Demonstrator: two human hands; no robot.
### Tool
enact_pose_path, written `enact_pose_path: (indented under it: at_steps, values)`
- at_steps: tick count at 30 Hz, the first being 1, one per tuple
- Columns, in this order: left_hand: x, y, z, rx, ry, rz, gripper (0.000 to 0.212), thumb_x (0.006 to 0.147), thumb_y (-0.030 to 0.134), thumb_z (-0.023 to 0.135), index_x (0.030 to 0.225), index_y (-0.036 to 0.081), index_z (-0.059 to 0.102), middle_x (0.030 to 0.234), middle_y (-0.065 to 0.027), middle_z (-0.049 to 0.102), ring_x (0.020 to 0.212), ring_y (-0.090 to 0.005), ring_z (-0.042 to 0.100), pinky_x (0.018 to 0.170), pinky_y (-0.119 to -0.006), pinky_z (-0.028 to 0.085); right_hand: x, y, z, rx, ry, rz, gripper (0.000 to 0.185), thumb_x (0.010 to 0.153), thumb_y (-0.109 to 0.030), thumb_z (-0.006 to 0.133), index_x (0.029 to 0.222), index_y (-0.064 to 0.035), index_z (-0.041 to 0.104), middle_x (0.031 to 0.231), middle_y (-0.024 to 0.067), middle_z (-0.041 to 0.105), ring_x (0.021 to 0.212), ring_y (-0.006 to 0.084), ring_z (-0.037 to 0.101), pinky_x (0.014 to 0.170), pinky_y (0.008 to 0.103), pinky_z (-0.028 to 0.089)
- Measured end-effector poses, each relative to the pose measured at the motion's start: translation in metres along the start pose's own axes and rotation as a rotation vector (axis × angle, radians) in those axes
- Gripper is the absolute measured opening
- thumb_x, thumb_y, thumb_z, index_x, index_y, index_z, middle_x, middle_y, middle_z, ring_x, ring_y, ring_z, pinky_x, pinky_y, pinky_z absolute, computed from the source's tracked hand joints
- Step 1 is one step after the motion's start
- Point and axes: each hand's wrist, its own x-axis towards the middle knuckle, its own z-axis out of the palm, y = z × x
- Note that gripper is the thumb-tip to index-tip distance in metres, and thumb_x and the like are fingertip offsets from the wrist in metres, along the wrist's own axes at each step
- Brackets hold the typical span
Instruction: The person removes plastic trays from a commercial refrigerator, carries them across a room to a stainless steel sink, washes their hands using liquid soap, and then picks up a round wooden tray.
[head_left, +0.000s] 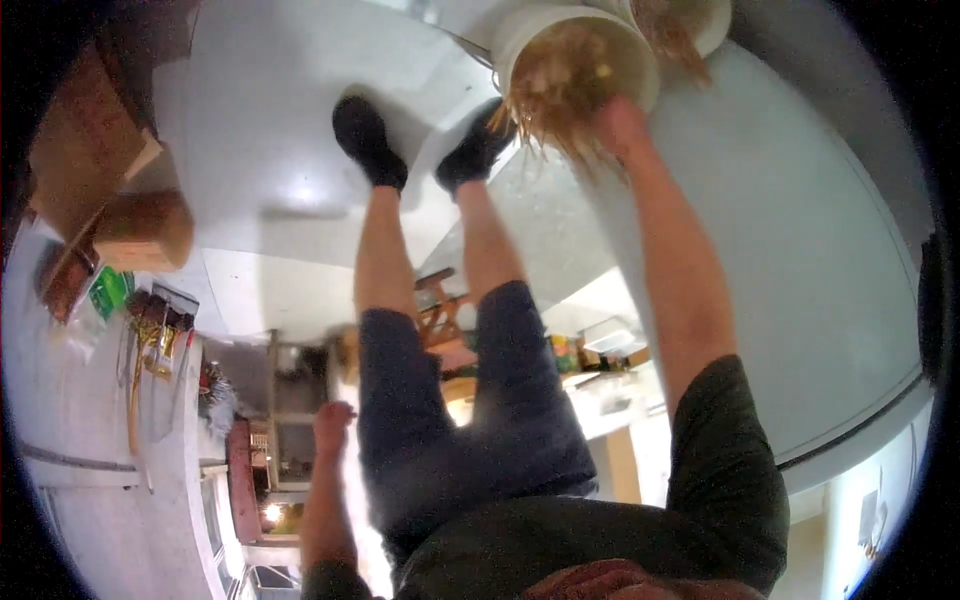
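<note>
My right hand (622, 126), blurred, reaches to the mouth of a white bucket (650, 71) at the upper right, against the brown, stringy, straw-like material (559, 82) in it. Strands hang over the rim near my right foot. The fingertips are hidden, so I cannot tell whether they grip any strands. A second pale bucket (718, 22) with similar brown material (679, 34) stands beside it at the top edge. My left hand (334, 424) hangs at my side, left of my shorts, away from the buckets. Its fingers look partly curled and nothing shows in it.
My black-shod feet (360, 135) are on the pale floor. A large white smooth panel (802, 262) curves along the right. At the left, a cardboard box (142, 232), a green packet (111, 291) and several long thin tools (135, 382) lie by a white surface. A brown wooden chair (442, 319) is behind my legs.
</note>
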Motion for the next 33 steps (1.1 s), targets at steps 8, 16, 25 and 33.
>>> enact_pose_path:
  at_steps: [8,16,25,33]
  values:
    - [0.0,-0.005,-0.007,-0.056,0.024,-0.057,0.023,0.087,0.025,0.049,0.088,0.003,0.057,0.08,-0.006,0.06,0.07,-0.0155,0.057,0.068,-0.031,0.045,-0.045,0.0,-0.052,0.186,0.107,0.391,0.025,0.079,-0.017,0.044,0.099,-0.0059,0.056,0.097,0.0182,0.059,0.09,0.0356,0.057,0.077,0.0453,0.046]
    - [0.018,-0.028,-0.004,-0.024,-0.008,0.026,0.023,0.087,0.024,0.05,0.089,0.002,0.056,0.079,-0.0071,0.06,0.069,-0.0145,0.055,0.063,-0.03,0.044,-0.075,0.034,-0.071,-0.049,0.022,0.165,0.018,0.08,-0.01,0.043,0.088,-0.0029,0.057,0.087,0.0216,0.059,0.087,0.0381,0.056,0.073,0.0452,0.046]
    - [0.011,-0.026,0.003,-0.042,0.009,0.043,0.023,0.087,0.023,0.051,0.088,0.0,0.056,0.077,-0.0065,0.059,0.067,-0.0132,0.054,0.062,-0.028,0.044,-0.108,0.029,-0.096,1.027,-0.172,0.529,0.018,0.081,-0.013,0.047,0.087,0.0005,0.057,0.061,0.0092,0.053,0.049,0.019,0.051,0.043,0.0301,0.038]
    - [0.013,-0.021,0.005,-0.007,-0.006,0.094,0.024,0.085,0.017,0.045,0.083,-0.001,0.06,0.074,-0.0096,0.061,0.068,-0.015,0.056,0.063,-0.028,0.044,-0.137,0.034,-0.099,1.426,-0.175,0.672,0.018,0.082,-0.015,0.048,0.089,0.0,0.054,0.054,-0.0007,0.039,0.04,0.0101,0.032,0.036,0.025,0.024]
